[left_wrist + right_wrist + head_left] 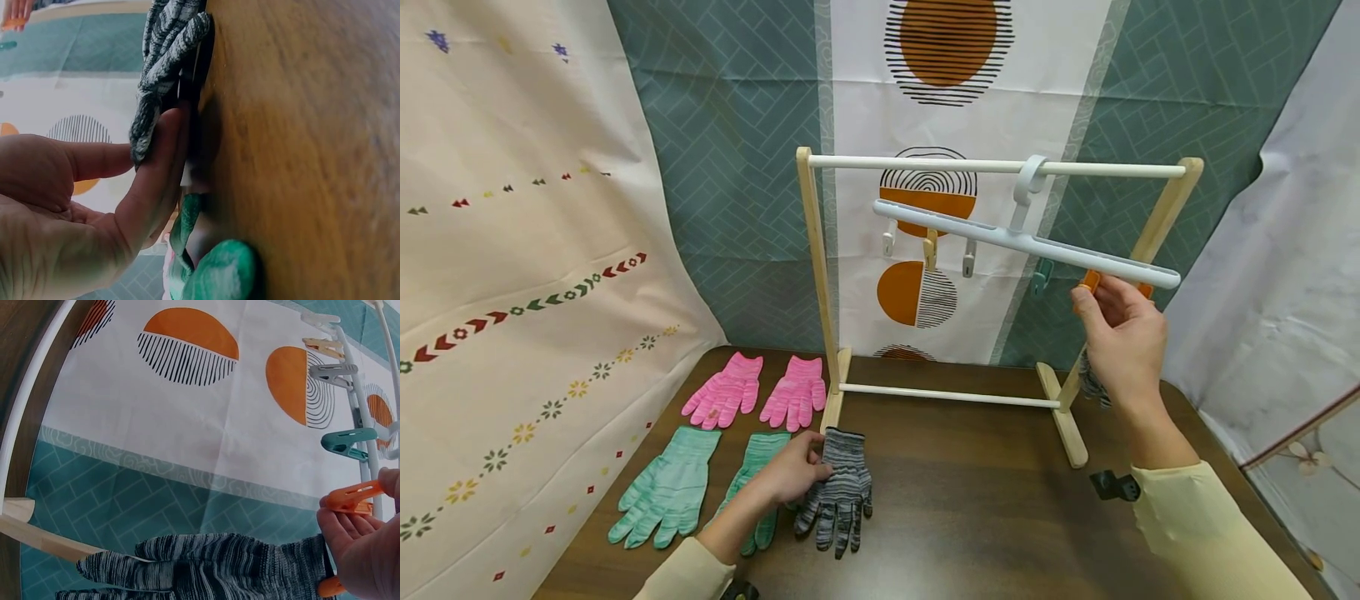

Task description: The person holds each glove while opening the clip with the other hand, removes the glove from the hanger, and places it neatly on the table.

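Observation:
At the front of the table, my left hand (793, 468) pinches the edge of a grey-and-black striped glove (842, 487) near its cuff. In the left wrist view the thumb lies on one side of the glove and the fingers on the other, with that edge raised. My right hand (1123, 333) pinches an orange clothespin (350, 497) under the right end of a pale blue hanger (955, 225). A second grey striped glove (244, 569) hangs beside this hand from another orange clothespin (331, 586). The hanger hooks over the rack's top rail and tilts down to the right.
Two pink gloves (793, 393) and two green gloves (673, 483) lie on the table's left side. The wooden rack (817, 250) stands behind them, with white rails. White, yellow, grey and teal clothespins (1041, 277) hang along the hanger. Patterned cloths surround the table.

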